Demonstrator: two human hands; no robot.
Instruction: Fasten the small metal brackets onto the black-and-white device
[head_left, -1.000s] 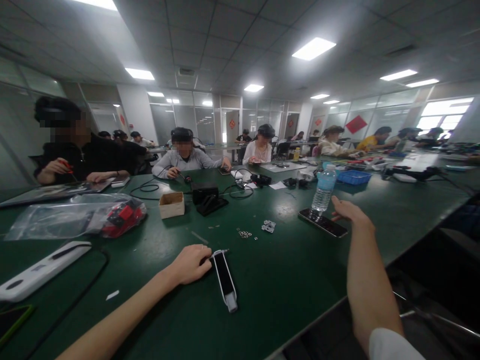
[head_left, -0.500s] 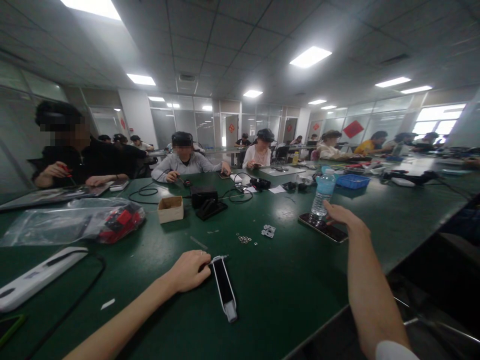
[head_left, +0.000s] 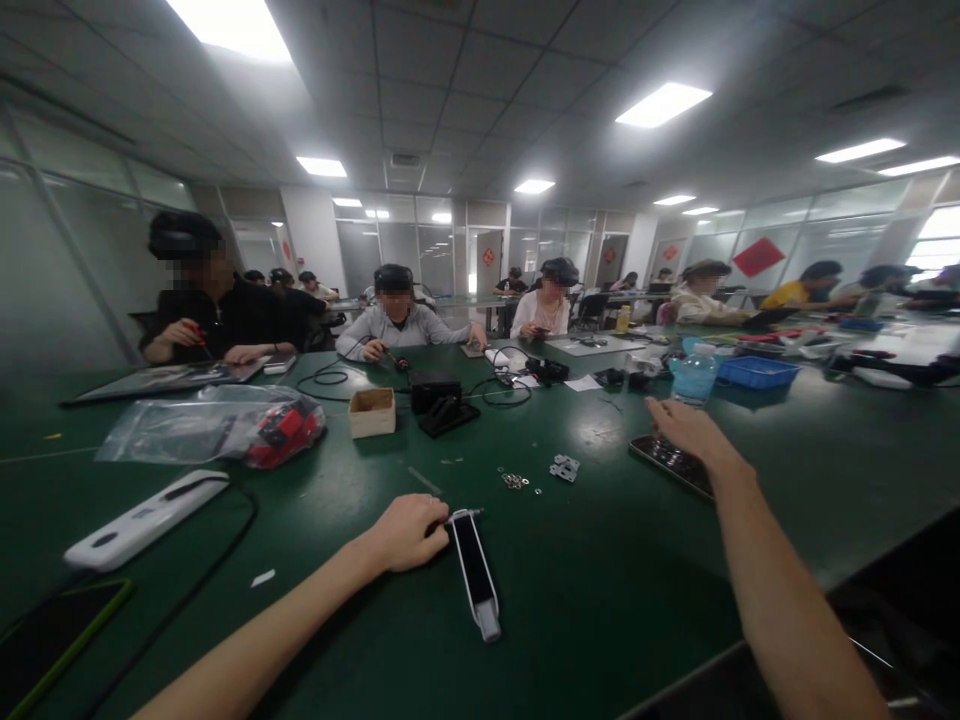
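My left hand (head_left: 409,532) rests on the green table (head_left: 600,600), its fingers curled against the near end of a long white and black device (head_left: 474,568). My right hand (head_left: 686,430) reaches forward with the fingers stretched out, over a dark phone (head_left: 673,464) lying flat. Just behind that hand stands a clear water bottle (head_left: 694,375) with a blue cap. Small metal washers (head_left: 515,481) and a little metal bracket (head_left: 564,467) lie between my two hands.
A white power strip (head_left: 146,518) with a black cable lies at the left, beside a plastic bag holding red parts (head_left: 225,428). A small cardboard box (head_left: 373,411), a black stand (head_left: 442,400) and a blue tray (head_left: 757,371) sit farther back. Several other people work along the far side.
The view has swung left and everything shifted right. My right hand moved from the phone's far end toward the water bottle. My left hand stayed against the device.
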